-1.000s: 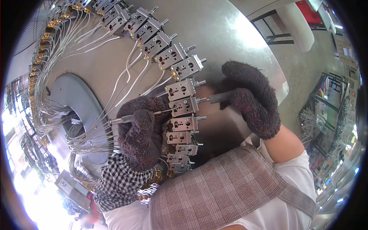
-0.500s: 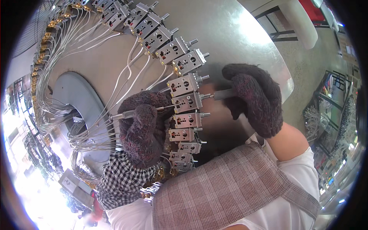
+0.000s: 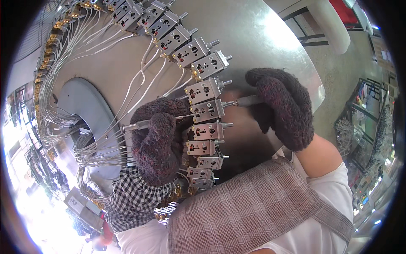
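My gloved left hand is closed around a slim metal screwdriver. Its thin shaft reaches the side of a boxy metal control unit in the curved row. My right hand, in the same dark knitted glove, grips a grey cylindrical tool handle. The front end of that handle meets the unit's protruding shaft. Whether my left fingers also touch the unit is hidden by the glove. Neighbouring units stand close on both sides, one just beyond and another just nearer.
Whitish leads run from the units to a brass-coloured row along the far left. A grey ring-shaped disc sits in the round metal table, whose edge curves past on the right. Beyond it stands a shelving rack.
The tool in my right hand and the shaft end have tilted slightly, the handle's outer end rising. The worked unit has tipped a little with them. My left hand has barely moved.
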A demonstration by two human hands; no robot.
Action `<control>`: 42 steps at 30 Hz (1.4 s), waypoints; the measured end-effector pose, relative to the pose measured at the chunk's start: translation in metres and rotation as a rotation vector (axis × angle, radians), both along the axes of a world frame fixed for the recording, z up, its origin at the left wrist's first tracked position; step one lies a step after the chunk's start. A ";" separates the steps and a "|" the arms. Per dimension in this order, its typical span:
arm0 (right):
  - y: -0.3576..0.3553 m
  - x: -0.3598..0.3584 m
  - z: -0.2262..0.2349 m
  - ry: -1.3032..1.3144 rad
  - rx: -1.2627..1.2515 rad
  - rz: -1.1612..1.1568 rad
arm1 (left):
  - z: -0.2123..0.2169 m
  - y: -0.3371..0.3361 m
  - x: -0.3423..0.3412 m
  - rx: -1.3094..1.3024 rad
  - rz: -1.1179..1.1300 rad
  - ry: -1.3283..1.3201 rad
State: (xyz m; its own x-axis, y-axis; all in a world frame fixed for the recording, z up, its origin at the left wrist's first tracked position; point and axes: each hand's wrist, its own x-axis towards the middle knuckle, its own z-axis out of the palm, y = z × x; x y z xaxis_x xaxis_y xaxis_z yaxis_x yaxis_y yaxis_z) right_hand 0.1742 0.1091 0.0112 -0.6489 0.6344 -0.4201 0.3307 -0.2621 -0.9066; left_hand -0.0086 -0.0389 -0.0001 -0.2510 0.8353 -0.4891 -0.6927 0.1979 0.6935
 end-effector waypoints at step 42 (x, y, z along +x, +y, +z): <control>0.001 0.004 -0.012 0.244 -0.186 -0.079 | 0.010 0.002 0.007 -0.147 0.101 -0.170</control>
State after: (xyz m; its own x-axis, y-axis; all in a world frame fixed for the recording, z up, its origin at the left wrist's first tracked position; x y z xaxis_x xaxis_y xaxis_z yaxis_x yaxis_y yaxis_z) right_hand 0.1777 0.1100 -0.0008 -0.6967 0.6136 -0.3716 0.0819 -0.4466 -0.8910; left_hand -0.0019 -0.0372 0.0099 -0.2334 0.7266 -0.6462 -0.8187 0.2117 0.5338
